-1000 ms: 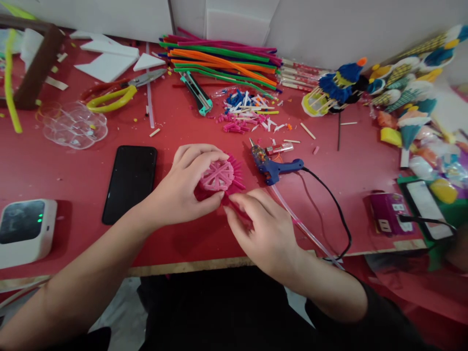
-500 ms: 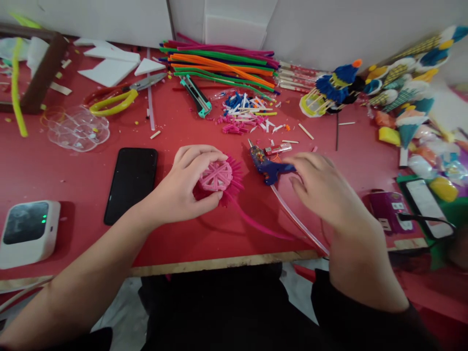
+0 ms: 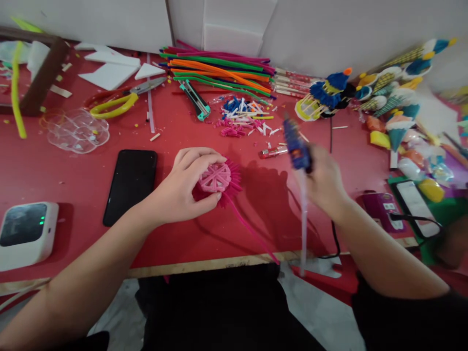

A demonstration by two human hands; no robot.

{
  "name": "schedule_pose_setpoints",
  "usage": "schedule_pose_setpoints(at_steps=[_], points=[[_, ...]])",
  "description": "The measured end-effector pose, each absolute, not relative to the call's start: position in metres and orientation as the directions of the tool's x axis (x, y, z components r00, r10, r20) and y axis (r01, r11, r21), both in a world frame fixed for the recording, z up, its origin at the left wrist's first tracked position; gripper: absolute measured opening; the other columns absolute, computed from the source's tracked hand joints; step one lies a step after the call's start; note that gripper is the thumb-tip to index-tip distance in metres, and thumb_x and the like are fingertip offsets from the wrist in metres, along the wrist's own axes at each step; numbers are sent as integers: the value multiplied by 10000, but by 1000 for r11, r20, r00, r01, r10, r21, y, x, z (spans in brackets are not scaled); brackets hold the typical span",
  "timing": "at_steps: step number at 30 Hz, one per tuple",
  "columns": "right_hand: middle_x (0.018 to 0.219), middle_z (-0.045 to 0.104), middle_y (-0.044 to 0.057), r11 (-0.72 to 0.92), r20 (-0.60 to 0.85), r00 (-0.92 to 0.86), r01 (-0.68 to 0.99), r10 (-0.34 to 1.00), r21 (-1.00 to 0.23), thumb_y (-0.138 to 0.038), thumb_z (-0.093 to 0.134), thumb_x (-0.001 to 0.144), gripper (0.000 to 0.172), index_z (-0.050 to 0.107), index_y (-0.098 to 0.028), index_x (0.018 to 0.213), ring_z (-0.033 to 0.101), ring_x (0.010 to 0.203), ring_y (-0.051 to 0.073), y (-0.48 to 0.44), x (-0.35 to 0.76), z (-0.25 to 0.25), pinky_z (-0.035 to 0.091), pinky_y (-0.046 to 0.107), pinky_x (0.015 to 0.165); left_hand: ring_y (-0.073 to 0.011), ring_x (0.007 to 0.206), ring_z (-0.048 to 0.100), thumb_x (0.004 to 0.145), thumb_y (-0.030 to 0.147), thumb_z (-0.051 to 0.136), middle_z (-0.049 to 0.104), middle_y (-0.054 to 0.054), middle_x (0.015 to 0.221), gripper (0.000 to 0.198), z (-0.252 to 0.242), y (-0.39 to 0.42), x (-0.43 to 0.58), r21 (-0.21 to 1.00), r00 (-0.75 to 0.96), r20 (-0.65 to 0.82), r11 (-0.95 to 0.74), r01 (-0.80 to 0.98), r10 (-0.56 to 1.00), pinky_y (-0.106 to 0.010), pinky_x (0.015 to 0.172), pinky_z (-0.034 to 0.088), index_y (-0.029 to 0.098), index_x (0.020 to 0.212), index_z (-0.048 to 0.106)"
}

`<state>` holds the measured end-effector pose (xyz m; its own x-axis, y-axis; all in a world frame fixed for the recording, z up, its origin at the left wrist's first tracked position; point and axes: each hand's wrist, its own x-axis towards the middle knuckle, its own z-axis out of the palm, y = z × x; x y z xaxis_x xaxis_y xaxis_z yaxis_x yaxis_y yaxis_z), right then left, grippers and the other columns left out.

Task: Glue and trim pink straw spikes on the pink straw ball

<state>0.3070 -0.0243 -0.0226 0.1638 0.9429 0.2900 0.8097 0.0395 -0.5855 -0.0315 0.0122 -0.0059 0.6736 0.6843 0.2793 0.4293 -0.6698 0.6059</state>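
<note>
My left hand [image 3: 190, 187] is curled round a small round pink craft piece [image 3: 216, 177], thumb and fingers on its sides. It has spoke-like strips on top and a fringe of darker pink spikes. A long pink pipe cleaner [image 3: 250, 228] trails from it past the table's front edge. My right hand [image 3: 323, 178] holds a blue hot glue gun [image 3: 298, 148] raised above the table, its nozzle pointing away from me, blurred by motion. A long clear glue stick [image 3: 303, 219] hangs from its back. Just left of the gun lies a red lighter [image 3: 273, 152].
On the red table [image 3: 175, 243] lie a black phone [image 3: 130, 186], a white device [image 3: 29, 236], yellow-handled scissors [image 3: 115, 105], a utility knife [image 3: 195, 100], coloured pipe cleaners [image 3: 223, 68] and a heap of clippings [image 3: 241, 112]. A purple power block [image 3: 382, 209] stands at right.
My right hand has closed on the glue gun and lifted it off the table, moving it right and turning it upright with its glue stick. The left hand stays on the pink piece.
</note>
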Motion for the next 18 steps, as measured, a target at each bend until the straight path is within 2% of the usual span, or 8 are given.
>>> schedule_pose_setpoints(at_steps=[1, 3, 5, 7, 10, 12, 15, 18], points=[[780, 681, 55, -14, 265, 274, 720, 925, -694, -299, 644, 818, 188, 725, -222, 968, 668, 748, 240, -21, 308, -19, 500, 423, 677, -366, 1363, 528, 882, 313, 655, 606, -169, 1407, 526, -6, 12, -31, 607, 672, 281, -670, 429, 685, -585, 1173, 388, 206, 1384, 542], [651, 555, -8, -28, 193, 356, 531, 915, -847, -352, 606, 819, 135, 685, -251, 862, 556, 592, 173, -13, 305, -12, 451, 370, 591, -361, 1361, 530, 879, 313, 655, 610, -162, 1405, 521, -7, 12, -30, 608, 670, 285, -670, 427, 685, -579, 1177, 384, 210, 1378, 544], [606, 457, -40, -14, 83, 310, 299, 947, -954, -360, 606, 767, 118, 642, -263, 823, 460, 529, 154, -6, 294, -9, 417, 346, 549, -350, 1366, 526, 886, 311, 643, 611, -160, 1402, 511, -7, 12, -29, 609, 673, 286, -672, 421, 682, -565, 1181, 383, 204, 1375, 542], [578, 388, -56, -56, -29, 206, 128, 978, -990, -366, 621, 711, 132, 608, -261, 789, 410, 500, 149, -2, 281, -8, 394, 343, 531, -343, 1375, 516, 892, 306, 634, 606, -165, 1405, 510, -6, 11, -29, 614, 676, 282, -669, 418, 681, -555, 1182, 385, 191, 1380, 537], [558, 338, -67, -117, -112, 65, 70, 992, -991, -355, 606, 666, 147, 589, -254, 771, 370, 471, 143, -4, 264, -9, 380, 349, 515, -347, 1381, 506, 891, 297, 635, 601, -168, 1413, 514, -5, 10, -30, 619, 673, 287, -668, 413, 682, -563, 1183, 387, 185, 1383, 536], [545, 345, -68, -118, -117, 12, 44, 993, -992, -318, 587, 628, 169, 601, -248, 781, 357, 457, 138, -9, 259, -8, 367, 345, 505, -348, 1381, 508, 894, 289, 633, 602, -172, 1410, 509, -5, 9, -30, 616, 674, 292, -673, 410, 678, -561, 1185, 391, 179, 1381, 538], [535, 410, -57, -56, -58, -41, 43, 997, -998, -289, 566, 601, 230, 635, -243, 815, 376, 448, 140, -21, 259, -10, 359, 333, 488, -343, 1376, 519, 893, 284, 634, 612, -170, 1391, 501, -7, 9, -31, 610, 673, 313, -685, 399, 670, -548, 1188, 402, 179, 1375, 543], [560, 505, -28, 61, 56, -41, 135, 998, -989, -313, 588, 673, 202, 674, -253, 846, 469, 492, 172, -33, 267, -17, 422, 356, 504, -343, 1374, 530, 882, 284, 649, 623, -155, 1385, 506, -9, 10, -31, 614, 664, 323, -683, 396, 675, -548, 1183, 419, 216, 1373, 551]])
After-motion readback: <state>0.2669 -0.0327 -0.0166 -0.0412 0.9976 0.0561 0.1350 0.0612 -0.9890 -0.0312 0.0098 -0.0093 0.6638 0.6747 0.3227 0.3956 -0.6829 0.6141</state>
